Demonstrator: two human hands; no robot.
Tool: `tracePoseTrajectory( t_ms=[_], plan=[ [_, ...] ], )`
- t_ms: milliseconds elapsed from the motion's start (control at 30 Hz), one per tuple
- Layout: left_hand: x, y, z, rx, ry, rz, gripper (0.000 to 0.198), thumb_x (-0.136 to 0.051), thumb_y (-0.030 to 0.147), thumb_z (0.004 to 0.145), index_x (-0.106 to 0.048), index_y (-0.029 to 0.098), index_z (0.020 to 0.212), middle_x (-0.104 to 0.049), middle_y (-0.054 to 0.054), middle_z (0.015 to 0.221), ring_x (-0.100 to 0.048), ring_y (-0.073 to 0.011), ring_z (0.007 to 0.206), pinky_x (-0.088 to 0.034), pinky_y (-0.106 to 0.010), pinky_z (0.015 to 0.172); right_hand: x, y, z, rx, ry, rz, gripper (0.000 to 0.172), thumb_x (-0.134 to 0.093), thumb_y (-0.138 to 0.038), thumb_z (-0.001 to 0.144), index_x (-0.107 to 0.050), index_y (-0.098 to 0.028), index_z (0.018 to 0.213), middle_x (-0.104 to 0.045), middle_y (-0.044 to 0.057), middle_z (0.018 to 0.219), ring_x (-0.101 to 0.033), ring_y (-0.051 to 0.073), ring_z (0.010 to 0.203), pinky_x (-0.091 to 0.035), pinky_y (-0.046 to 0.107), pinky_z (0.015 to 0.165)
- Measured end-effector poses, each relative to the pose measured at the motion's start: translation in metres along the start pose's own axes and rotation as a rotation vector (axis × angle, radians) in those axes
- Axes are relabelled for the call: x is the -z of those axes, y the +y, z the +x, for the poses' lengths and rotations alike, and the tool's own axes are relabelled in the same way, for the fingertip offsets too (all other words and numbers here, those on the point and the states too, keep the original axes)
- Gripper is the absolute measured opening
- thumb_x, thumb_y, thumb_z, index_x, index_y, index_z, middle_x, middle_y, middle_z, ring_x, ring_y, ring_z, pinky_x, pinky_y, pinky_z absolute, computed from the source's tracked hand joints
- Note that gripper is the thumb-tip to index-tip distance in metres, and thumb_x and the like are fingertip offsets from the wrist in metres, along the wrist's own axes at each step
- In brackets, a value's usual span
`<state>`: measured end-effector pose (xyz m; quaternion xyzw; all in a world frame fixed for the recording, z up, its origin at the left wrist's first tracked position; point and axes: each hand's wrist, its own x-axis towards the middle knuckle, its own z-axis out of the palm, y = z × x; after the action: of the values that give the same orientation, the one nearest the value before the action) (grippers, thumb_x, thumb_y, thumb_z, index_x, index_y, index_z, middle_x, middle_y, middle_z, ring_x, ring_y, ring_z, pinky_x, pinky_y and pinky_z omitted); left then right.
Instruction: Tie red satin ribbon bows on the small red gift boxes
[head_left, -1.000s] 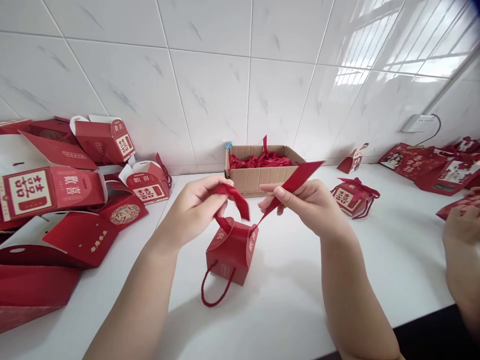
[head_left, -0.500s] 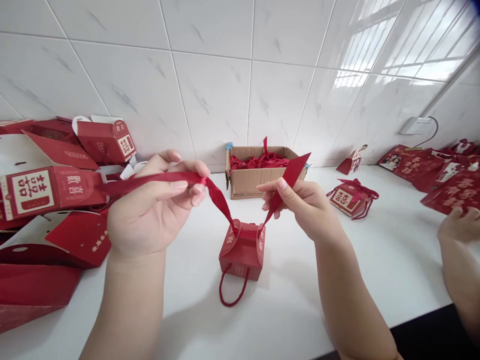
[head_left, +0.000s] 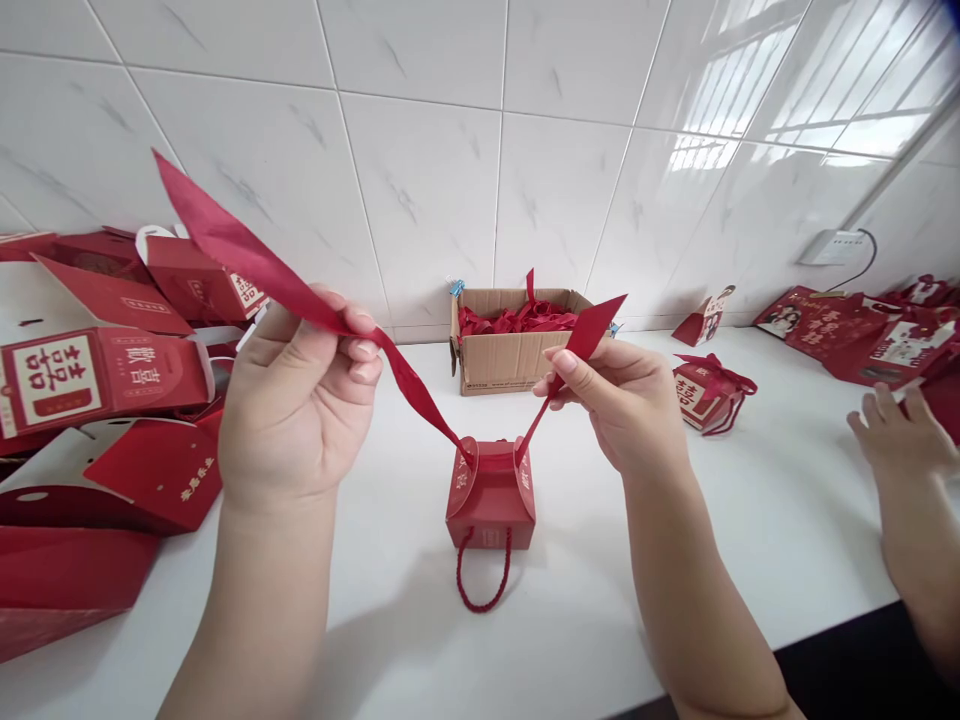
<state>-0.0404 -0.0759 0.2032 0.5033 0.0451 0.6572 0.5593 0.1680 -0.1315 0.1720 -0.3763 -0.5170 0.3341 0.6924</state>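
A small red gift box [head_left: 491, 500] with a red cord handle stands on the white counter [head_left: 585, 600] between my hands. A red ribbon [head_left: 420, 385] runs through its two top flaps. My left hand [head_left: 296, 405] pinches the ribbon's long left end, which sticks up and to the left. The short right end is pinched by my right hand [head_left: 622, 400] just above the box. Both ends are pulled taut, up and apart.
A cardboard box [head_left: 517, 350] full of red ribbons sits at the back by the tiled wall. Flat and folded red boxes [head_left: 105, 375] pile up at the left. A tied red box [head_left: 705, 395] and more red boxes lie at the right. Another person's hand [head_left: 896, 440] reaches in there.
My left hand has drawn the ribbon through the box flaps and out to the left, raising its free end. The box has slid slightly right. The other person's hand opened.
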Motion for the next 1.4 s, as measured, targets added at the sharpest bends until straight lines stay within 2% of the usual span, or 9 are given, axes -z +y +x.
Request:
tracePoseTrajectory(
  t_ms=[67,200,333,567,733,967,1167,1267,1400],
  plan=[
    [-0.001,-0.001,-0.001,0.021,-0.034,0.005,0.008,-0.070,0.013,0.074,-0.070,0.012,0.082,-0.067,0.000,0.073,-0.060,-0.0034,0.061,-0.052,-0.008,0.055,0.000,-0.001,-0.001,0.016,-0.006,-0.010,0.009,-0.072,-0.029,0.074,-0.072,-0.021,0.077,-0.066,-0.001,0.063,-0.064,0.013,0.059,-0.054,0.024,0.051],
    [-0.004,-0.002,-0.004,0.115,-0.065,0.031,0.029,-0.080,0.026,0.065,-0.070,0.012,0.088,-0.067,0.001,0.076,-0.058,-0.0030,0.063,-0.051,-0.007,0.057,-0.001,-0.003,-0.002,0.048,0.002,-0.022,0.008,-0.072,-0.029,0.074,-0.072,-0.021,0.076,-0.065,-0.001,0.062,-0.063,0.013,0.058,-0.054,0.026,0.051],
    [-0.007,-0.002,-0.006,0.181,-0.082,0.062,0.029,-0.079,0.019,0.065,-0.069,0.015,0.092,-0.066,0.002,0.077,-0.055,-0.0030,0.063,-0.050,-0.008,0.057,-0.002,-0.007,-0.004,0.077,0.027,-0.017,0.006,-0.071,-0.028,0.075,-0.071,-0.022,0.076,-0.064,-0.002,0.063,-0.062,0.013,0.057,-0.054,0.029,0.054],
    [-0.006,-0.005,-0.008,0.177,-0.081,0.170,0.031,-0.073,0.008,0.065,-0.065,0.022,0.092,-0.066,0.001,0.082,-0.058,-0.0083,0.067,-0.048,-0.015,0.056,-0.002,-0.006,-0.004,0.145,0.081,-0.095,0.013,-0.068,-0.035,0.077,-0.068,-0.022,0.074,-0.062,-0.001,0.064,-0.063,0.015,0.062,-0.055,0.032,0.057],
    [-0.007,-0.008,-0.008,0.190,-0.048,0.182,0.022,-0.070,0.012,0.071,-0.065,0.021,0.090,-0.068,0.000,0.088,-0.062,-0.0087,0.074,-0.051,-0.015,0.065,-0.001,-0.005,-0.002,0.140,0.097,-0.028,0.014,-0.067,-0.037,0.078,-0.069,-0.023,0.076,-0.066,0.001,0.073,-0.065,0.015,0.064,-0.056,0.034,0.061],
    [-0.005,-0.011,-0.005,0.159,0.010,0.228,0.007,-0.071,0.020,0.073,-0.070,0.024,0.078,-0.068,0.003,0.081,-0.060,-0.0066,0.067,-0.052,-0.014,0.060,0.000,-0.008,-0.004,0.140,0.116,-0.092,0.020,-0.065,-0.043,0.079,-0.069,-0.023,0.077,-0.067,0.002,0.075,-0.066,0.017,0.068,-0.057,0.036,0.063],
    [-0.006,-0.010,-0.008,0.203,-0.133,0.182,0.006,-0.072,0.023,0.073,-0.071,0.026,0.079,-0.066,0.002,0.076,-0.054,-0.0052,0.056,-0.043,-0.015,0.045,0.004,-0.015,-0.008,0.173,0.112,-0.119,0.017,-0.065,-0.040,0.079,-0.071,-0.024,0.080,-0.065,0.001,0.066,-0.065,0.016,0.064,-0.057,0.035,0.061],
    [-0.007,-0.012,-0.009,0.207,-0.150,0.187,0.006,-0.071,0.023,0.074,-0.071,0.026,0.079,-0.065,0.002,0.076,-0.053,-0.0054,0.057,-0.042,-0.015,0.046,0.005,-0.016,-0.010,0.183,0.104,-0.174,0.018,-0.065,-0.041,0.079,-0.070,-0.024,0.080,-0.064,0.001,0.065,-0.065,0.018,0.064,-0.056,0.036,0.059],
    [-0.009,-0.014,-0.009,0.200,-0.149,0.197,0.005,-0.073,0.024,0.073,-0.072,0.025,0.077,-0.065,0.002,0.075,-0.051,-0.0057,0.058,-0.041,-0.016,0.046,0.006,-0.016,-0.010,0.240,0.176,-0.199,0.022,-0.059,-0.045,0.082,-0.069,-0.025,0.084,-0.065,0.002,0.070,-0.067,0.019,0.072,-0.055,0.035,0.061]
  ],
)
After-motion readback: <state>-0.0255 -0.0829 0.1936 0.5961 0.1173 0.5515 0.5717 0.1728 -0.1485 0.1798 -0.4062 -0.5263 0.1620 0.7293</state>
